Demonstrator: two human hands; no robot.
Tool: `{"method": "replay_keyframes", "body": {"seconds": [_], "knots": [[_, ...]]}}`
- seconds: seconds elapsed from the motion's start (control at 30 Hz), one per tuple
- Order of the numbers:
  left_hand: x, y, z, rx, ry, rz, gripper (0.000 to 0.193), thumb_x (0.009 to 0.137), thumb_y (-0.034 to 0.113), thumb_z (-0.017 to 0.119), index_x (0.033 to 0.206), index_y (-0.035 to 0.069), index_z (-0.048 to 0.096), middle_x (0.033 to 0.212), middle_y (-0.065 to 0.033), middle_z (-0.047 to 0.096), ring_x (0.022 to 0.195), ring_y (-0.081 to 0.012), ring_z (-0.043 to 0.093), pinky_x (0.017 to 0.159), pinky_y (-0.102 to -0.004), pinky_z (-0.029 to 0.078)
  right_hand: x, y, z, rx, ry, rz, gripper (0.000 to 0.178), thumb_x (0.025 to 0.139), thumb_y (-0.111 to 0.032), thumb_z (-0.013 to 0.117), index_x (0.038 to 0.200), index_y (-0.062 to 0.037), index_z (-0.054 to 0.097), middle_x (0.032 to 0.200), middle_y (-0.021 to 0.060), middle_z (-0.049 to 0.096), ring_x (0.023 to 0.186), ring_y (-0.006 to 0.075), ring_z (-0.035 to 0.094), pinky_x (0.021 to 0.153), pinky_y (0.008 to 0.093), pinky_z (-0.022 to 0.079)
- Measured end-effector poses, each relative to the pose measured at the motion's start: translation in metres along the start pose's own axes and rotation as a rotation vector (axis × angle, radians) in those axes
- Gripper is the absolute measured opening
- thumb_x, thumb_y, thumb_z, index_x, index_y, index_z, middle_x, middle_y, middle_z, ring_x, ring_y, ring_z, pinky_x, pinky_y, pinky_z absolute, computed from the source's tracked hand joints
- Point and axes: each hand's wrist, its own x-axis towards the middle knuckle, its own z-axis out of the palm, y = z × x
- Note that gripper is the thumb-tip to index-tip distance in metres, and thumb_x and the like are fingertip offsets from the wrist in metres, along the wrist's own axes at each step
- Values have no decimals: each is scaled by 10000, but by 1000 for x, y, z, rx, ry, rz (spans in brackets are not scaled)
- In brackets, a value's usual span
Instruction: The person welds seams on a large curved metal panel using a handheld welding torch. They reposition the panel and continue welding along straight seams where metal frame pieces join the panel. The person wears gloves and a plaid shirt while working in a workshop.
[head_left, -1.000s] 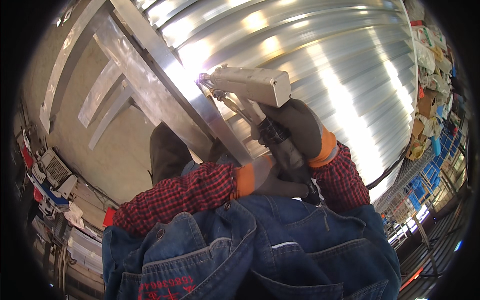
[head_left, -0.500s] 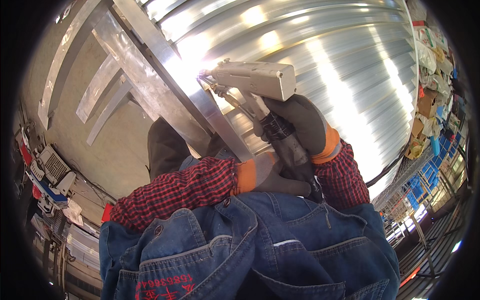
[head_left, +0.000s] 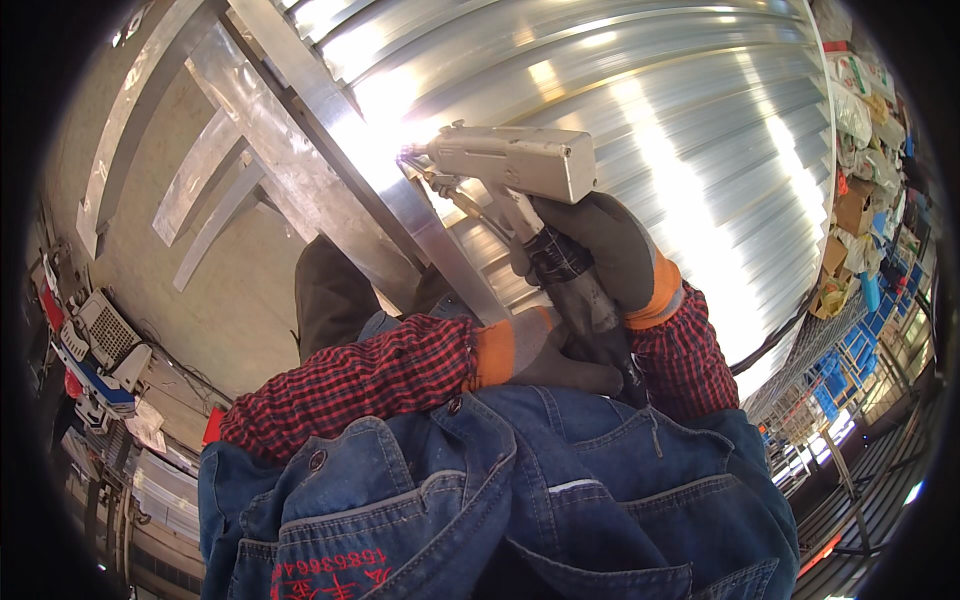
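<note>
A beige handheld welding gun (head_left: 515, 158) points left, its nozzle at a bright white glare on a shiny metal bar (head_left: 425, 215). The glare hides the exact spot where tip and metal meet. My right hand (head_left: 610, 245), in a dark glove with an orange cuff, is wrapped round the gun's grip. Below it, my left hand (head_left: 565, 362), gloved alike, closes round the black-wrapped hose (head_left: 590, 305) that runs down from the grip. A thin wire feed tube (head_left: 465, 203) runs beneath the gun body toward the nozzle.
Ribbed shiny metal sheet (head_left: 690, 150) spreads to the right of the bar. Several metal strips (head_left: 205, 180) lie at the left over the floor. Bags and boxes (head_left: 858, 200) are piled at the far right; a pale, grilled machine (head_left: 105, 330) stands at the far left.
The welding gun and my right hand have shifted very slightly right and down. The glare stays at nearly the same place on the bar, and my left hand keeps its hold.
</note>
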Motion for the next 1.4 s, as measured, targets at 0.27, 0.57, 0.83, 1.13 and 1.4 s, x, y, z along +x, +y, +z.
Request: {"method": "replay_keyframes", "body": {"seconds": [0.27,0.57,0.83,1.13,1.4], "knots": [[2,-3,2,37,-31,-6,519,944,433,831,1343,113,737,1222,-88,812,1159,-212,757,1041,-348,575,-6,-9,1,257,27,190,401,1107,-241,653,1339,86,650,1090,117,758,915,145,741,794,286,608],[4,-4,5,130,-50,23,499,973,450,792,1334,109,744,1208,-102,810,1143,-221,760,1035,-342,577,-9,1,-5,101,21,94,402,1110,-257,645,1329,79,655,1082,118,760,909,149,742,786,289,608],[3,-3,9,93,-42,24,486,977,448,784,1317,102,751,1187,-104,811,1121,-227,761,1025,-341,578,-14,-4,-5,174,-20,160,385,1114,-265,637,1302,68,671,1053,106,764,894,148,738,784,293,606],[4,-3,12,90,-56,19,475,978,459,776,1306,116,762,1174,-93,817,1109,-217,762,1009,-335,579,-17,-7,-4,250,-29,185,385,1127,-263,617,1316,66,680,1056,88,763,893,120,720,787,279,589],[6,-7,16,121,-63,53,480,991,491,758,1288,114,775,1175,-101,820,1105,-237,767,1013,-341,581,-21,5,-8,-11,-9,18,401,1130,-270,611,1322,76,677,1015,94,758,868,119,712,773,290,585]]}}
